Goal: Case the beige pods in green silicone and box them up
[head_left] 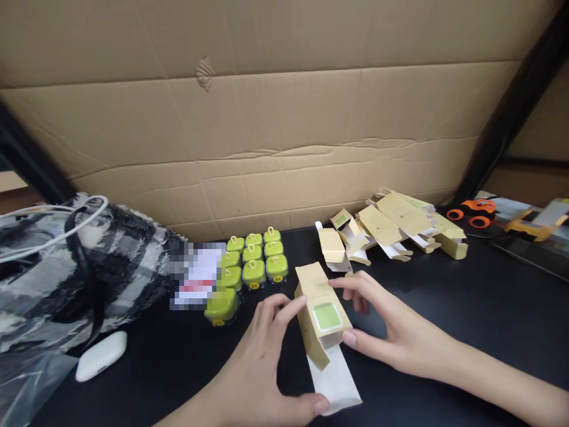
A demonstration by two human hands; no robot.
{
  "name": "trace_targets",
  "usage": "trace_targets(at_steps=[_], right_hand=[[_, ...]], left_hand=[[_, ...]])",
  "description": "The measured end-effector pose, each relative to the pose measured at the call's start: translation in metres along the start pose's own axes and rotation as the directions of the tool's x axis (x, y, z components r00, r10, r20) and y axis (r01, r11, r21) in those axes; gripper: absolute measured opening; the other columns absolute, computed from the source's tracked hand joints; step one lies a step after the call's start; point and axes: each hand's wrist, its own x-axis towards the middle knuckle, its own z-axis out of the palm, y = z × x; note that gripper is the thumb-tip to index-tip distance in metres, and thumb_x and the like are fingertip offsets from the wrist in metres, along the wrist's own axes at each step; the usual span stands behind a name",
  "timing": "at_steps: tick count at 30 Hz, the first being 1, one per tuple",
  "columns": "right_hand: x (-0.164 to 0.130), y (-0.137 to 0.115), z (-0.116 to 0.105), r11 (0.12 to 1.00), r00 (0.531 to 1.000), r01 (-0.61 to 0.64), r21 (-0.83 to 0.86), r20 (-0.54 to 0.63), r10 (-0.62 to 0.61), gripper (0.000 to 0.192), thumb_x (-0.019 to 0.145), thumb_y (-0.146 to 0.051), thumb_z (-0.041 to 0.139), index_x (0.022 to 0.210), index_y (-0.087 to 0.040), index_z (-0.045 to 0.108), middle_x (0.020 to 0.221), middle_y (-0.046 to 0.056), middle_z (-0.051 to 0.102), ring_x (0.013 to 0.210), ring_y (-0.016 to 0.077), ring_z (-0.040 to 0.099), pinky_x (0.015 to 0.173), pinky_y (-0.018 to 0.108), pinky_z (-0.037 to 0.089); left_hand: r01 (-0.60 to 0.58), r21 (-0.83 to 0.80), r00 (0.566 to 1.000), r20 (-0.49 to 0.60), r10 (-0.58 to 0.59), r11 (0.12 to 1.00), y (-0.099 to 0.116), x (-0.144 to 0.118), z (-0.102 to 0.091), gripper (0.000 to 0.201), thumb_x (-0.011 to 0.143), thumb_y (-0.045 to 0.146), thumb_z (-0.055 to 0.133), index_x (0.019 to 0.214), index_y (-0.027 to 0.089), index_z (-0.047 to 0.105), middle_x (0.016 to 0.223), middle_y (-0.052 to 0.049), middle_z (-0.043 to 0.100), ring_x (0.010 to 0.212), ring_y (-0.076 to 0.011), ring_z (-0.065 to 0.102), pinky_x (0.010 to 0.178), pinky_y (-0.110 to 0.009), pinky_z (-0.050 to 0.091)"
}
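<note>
A small tan cardboard box with a green square on its top lies on the black table between my hands. Its near end is open, and a long white inner flap stretches towards me. My left hand has its index fingertip on the box's left upper edge, while its thumb presses the flap's near end. My right hand grips the right side, index finger on the top and thumb at the near corner. To the left stand several small containers with yellow-green lids and loops. Whether anything is inside the box is hidden.
Several flattened or opened tan cartons are heaped at the back right, beside an orange-wheeled toy car. A white case and a black-and-white fabric bundle lie left. A cardboard wall closes the back.
</note>
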Motion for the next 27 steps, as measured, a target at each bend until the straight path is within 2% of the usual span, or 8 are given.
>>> trace_targets(at_steps=[2,4,7,12,15,18,21,27], right_hand=[[-0.002,0.002,0.001,1.0,0.994,-0.014,0.01,0.113,0.013,0.073,0.081,-0.046,0.068,0.14,-0.029,0.029,0.126,0.01,0.046,0.112,0.0247,0.054,0.094,0.04,0.049],[-0.003,0.005,0.003,0.999,0.979,0.023,0.026,0.203,-0.028,0.097,0.066,-0.054,0.078,0.143,-0.032,0.022,0.145,0.012,0.027,0.132,0.0327,0.038,0.104,0.047,0.04],[-0.005,0.01,0.009,0.992,0.967,0.122,0.035,0.223,-0.127,0.113,0.053,-0.057,0.083,0.144,-0.036,0.019,0.151,0.012,0.009,0.14,0.0385,0.02,0.107,0.05,0.035],[-0.007,0.015,0.02,0.982,0.964,0.188,-0.016,0.197,-0.181,0.102,0.061,-0.05,0.083,0.141,-0.033,0.022,0.144,0.014,0.027,0.136,0.0308,0.034,0.104,0.044,0.041],[-0.009,0.016,0.024,0.976,0.967,0.213,-0.04,0.153,-0.205,0.092,0.066,-0.043,0.082,0.137,-0.027,0.025,0.141,0.017,0.036,0.134,0.0271,0.039,0.102,0.039,0.044],[-0.01,0.017,0.023,0.952,0.947,0.295,-0.084,0.159,-0.279,0.084,0.066,-0.045,0.081,0.131,-0.023,0.032,0.14,0.02,0.041,0.134,0.0281,0.04,0.1,0.038,0.045],[-0.009,0.017,0.021,0.91,0.915,0.382,-0.163,0.204,-0.348,0.087,0.063,-0.048,0.08,0.131,-0.018,0.035,0.138,0.023,0.043,0.131,0.0317,0.043,0.097,0.04,0.047],[-0.002,0.02,0.016,0.897,0.909,0.416,-0.151,0.095,-0.406,0.064,0.077,-0.055,0.068,0.122,-0.019,0.042,0.124,0.018,0.053,0.109,0.023,0.062,0.083,0.029,0.055]], left_hand=[[0.019,0.014,0.997,0.072,-0.02,1.0,-0.002,0.0,0.002,0.104,0.061,0.051,0.079,0.141,0.045,0.013,0.147,-0.014,0.005,0.134,-0.0499,0.025,0.096,-0.073,0.036],[-0.029,-0.001,0.996,0.082,0.029,1.0,-0.005,0.001,0.003,0.098,0.061,0.059,0.077,0.14,0.046,0.021,0.152,-0.009,-0.015,0.136,-0.0509,0.022,0.098,-0.072,0.035],[-0.105,-0.032,0.994,0.017,0.106,0.994,-0.01,0.003,0.003,0.092,0.064,0.058,0.074,0.14,0.045,0.024,0.154,-0.005,-0.017,0.139,-0.0456,0.02,0.104,-0.067,0.034],[-0.156,-0.053,0.987,0.035,0.158,0.986,-0.011,0.005,0.0,0.088,0.069,0.049,0.075,0.141,0.04,0.024,0.152,-0.01,0.014,0.139,-0.0372,0.027,0.106,-0.06,0.036],[-0.179,-0.089,0.984,-0.008,0.179,0.98,-0.01,0.004,0.001,0.068,0.08,0.038,0.069,0.136,0.037,0.031,0.144,-0.009,0.028,0.135,-0.0308,0.036,0.106,-0.052,0.042],[-0.192,-0.114,0.978,-0.104,0.181,0.975,-0.012,0.005,0.005,0.042,0.09,0.024,0.056,0.128,0.033,0.04,0.138,-0.009,0.033,0.13,-0.0239,0.043,0.102,-0.039,0.048],[-0.209,-0.13,0.968,-0.166,0.186,0.969,-0.013,0.006,0.007,0.034,0.091,0.019,0.054,0.122,0.031,0.044,0.133,-0.008,0.036,0.13,-0.0228,0.043,0.1,-0.034,0.05],[-0.197,-0.163,0.98,-0.062,0.19,0.967,-0.009,0.008,0.001,0.047,0.087,0.021,0.06,0.129,0.033,0.042,0.139,-0.008,0.032,0.134,-0.0247,0.039,0.103,-0.035,0.047]])
